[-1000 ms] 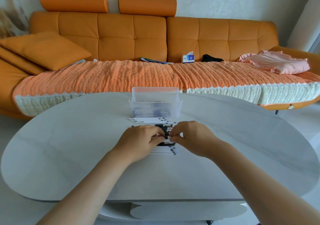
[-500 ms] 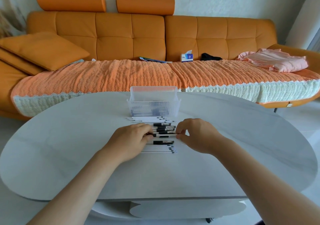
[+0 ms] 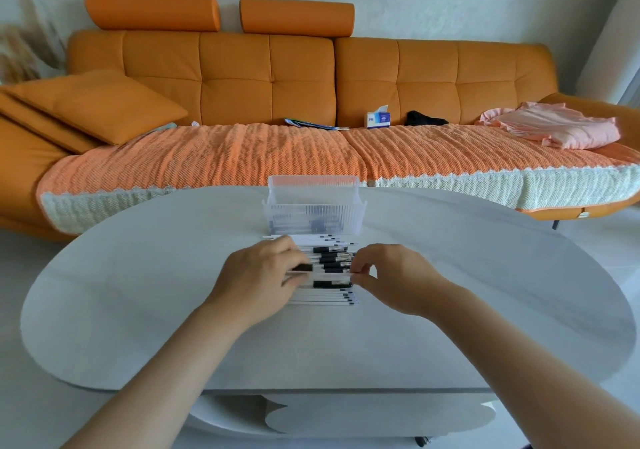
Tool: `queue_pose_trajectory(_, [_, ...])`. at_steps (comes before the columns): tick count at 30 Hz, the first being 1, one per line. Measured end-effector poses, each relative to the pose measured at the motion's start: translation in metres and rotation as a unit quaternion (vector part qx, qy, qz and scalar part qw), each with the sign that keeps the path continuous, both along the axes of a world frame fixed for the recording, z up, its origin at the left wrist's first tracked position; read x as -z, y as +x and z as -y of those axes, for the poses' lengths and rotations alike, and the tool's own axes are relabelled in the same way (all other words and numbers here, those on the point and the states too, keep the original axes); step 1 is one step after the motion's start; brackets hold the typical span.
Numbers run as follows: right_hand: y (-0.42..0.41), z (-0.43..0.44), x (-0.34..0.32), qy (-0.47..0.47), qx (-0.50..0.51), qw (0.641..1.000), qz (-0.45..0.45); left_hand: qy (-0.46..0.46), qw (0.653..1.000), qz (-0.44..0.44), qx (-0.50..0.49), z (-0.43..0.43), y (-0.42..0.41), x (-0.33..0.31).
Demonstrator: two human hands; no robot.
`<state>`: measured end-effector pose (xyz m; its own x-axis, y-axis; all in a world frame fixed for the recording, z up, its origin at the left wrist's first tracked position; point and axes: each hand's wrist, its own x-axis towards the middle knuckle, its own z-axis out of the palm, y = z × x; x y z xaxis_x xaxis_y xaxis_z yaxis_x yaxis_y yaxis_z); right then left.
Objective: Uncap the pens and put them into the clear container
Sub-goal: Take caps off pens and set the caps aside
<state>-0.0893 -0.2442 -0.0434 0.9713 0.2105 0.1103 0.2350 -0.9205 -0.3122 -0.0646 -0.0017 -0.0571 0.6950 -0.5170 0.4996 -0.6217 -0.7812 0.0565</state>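
Note:
Several white pens with black grips lie side by side in a row [image 3: 329, 292] on the pale oval table [image 3: 138, 310]. Just behind them stands the clear ribbed container [image 3: 313, 211], with dark pen parts showing through its front wall. One pen [image 3: 329, 276] is raised a little above the row. My left hand [image 3: 258, 277] grips its barrel end, and my right hand [image 3: 388, 273] pinches its right end. Whether the cap is off, I cannot tell.
An orange sofa [image 3: 270, 78] with a knitted throw runs behind the table. On it lie a cushion [image 3: 97, 104], a tissue box [image 3: 378, 119], a dark item and folded pink cloth [image 3: 557, 126]. The table's lower shelf [image 3: 346, 414] shows below the front edge.
Both hands have drawn slightly apart along the pen they hold. More of the pen row shows between them than a second ago.

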Motion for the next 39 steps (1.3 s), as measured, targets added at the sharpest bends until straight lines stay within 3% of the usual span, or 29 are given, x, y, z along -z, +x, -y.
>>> queue_pose_trajectory(6, [-0.002,0.002,-0.002,0.008,-0.005,1.000,-0.011,0.014,0.999,-0.014,0.025,0.013,-0.003,0.006])
queue_pose_trajectory(14, [0.005,0.038,-0.002,-0.007,0.102,0.994,-0.029,0.037,0.989,-0.134,0.046,0.010,-0.006,0.011])
queue_pose_trajectory(18, [0.011,0.037,0.006,-0.029,0.091,0.995,-0.023,0.048,0.984,-0.167,0.044,0.013,-0.009,0.013])
queue_pose_trajectory(33, [0.036,0.033,0.014,-0.018,0.084,0.994,-0.068,0.031,0.982,-0.188,-0.010,0.021,0.004,0.016])
queue_pose_trajectory(39, [0.052,0.025,0.013,0.013,0.097,0.995,-0.008,0.030,0.980,-0.198,-0.004,0.022,0.013,0.016])
